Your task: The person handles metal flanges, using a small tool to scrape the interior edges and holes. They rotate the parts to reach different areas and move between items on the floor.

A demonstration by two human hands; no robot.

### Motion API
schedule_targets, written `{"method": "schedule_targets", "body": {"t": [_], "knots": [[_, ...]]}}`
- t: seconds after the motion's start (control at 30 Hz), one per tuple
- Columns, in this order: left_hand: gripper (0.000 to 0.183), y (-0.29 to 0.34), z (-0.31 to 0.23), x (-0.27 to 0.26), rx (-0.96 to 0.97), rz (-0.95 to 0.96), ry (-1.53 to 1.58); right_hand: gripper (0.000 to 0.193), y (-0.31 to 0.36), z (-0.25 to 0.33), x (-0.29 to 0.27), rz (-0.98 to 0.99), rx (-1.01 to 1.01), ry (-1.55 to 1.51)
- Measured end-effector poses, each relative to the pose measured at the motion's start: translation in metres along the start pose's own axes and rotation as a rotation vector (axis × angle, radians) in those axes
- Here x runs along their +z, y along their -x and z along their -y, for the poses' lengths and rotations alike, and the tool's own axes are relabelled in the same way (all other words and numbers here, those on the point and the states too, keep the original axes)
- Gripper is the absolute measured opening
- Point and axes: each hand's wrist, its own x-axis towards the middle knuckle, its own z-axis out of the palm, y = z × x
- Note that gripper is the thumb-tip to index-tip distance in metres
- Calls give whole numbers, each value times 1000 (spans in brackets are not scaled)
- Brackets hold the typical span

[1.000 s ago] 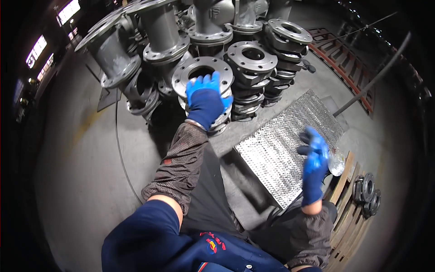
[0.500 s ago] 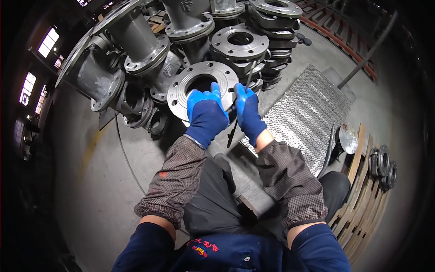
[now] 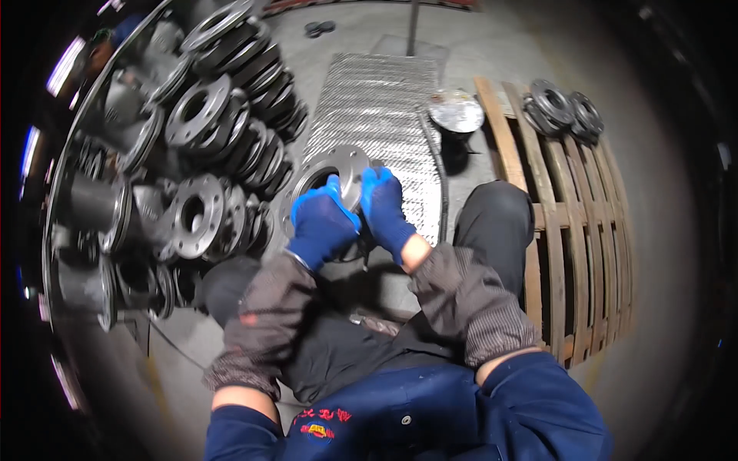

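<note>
The left hand [image 3: 321, 224] and right hand [image 3: 383, 206] are gripping the near side of a bolt-holed metal flange [image 3: 351, 163], presumably sharing its weight.

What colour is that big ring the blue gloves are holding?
The ring is metallic grey. It shows best in the head view, the only one here.

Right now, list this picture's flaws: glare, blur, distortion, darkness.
Head view: glare streaks the silver sheet and brightens the round disc; head view: left hand, right hand and flange look slightly soft; head view: fisheye bends the pallet's outer slats, and the picture's outer edges fall mostly into black.
</note>
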Motion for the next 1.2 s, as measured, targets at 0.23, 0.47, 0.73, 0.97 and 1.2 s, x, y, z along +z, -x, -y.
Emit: {"method": "schedule_targets", "body": {"t": [0.23,0.47,0.73,0.97,1.2], "knots": [[58,18,-95,84,9,-13,-64,24,2,-75,-70,-207,184,181],[61,18,-88,81,293,44,324,11,-13,-125,-95,52,-492,572],[26,9,3,-8,-70,320,641,18,-51,-95,-127,136,346,-176],[33,-34,63,-21,-151,38,827,28,-67,-47,-175,314,401,-57],[30,-44,51,19,-123,38,644,21,-25,-70,-144,316,656,-106]]}}
